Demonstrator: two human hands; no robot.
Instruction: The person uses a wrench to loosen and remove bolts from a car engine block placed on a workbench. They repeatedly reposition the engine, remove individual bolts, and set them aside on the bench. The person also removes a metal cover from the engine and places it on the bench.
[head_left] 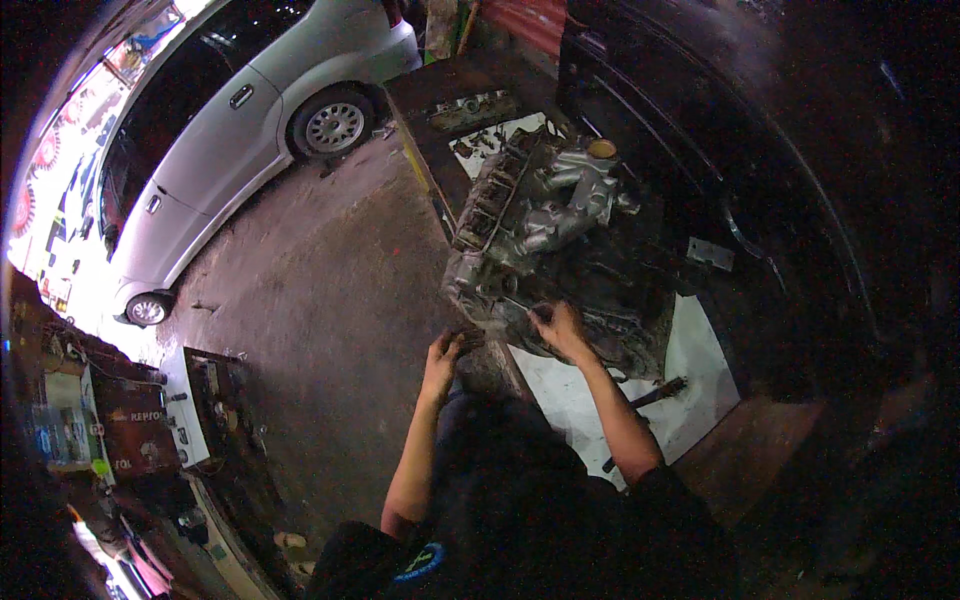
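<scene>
the engine lies on the worktop, partly over a white sheet, with the right hand half curled at its near edge and the left hand loosely curled just beside its corner, though i cannot tell whether either grips anything.

The view comes from the left of two fisheye cameras on the person's head, looking down and forward. It sits fairly near the bench, whose left edge slants from the far left corner, high in the view, toward the wearer's torso. Both forearms rise below; the wide lens also takes in a car beyond that edge.
</scene>
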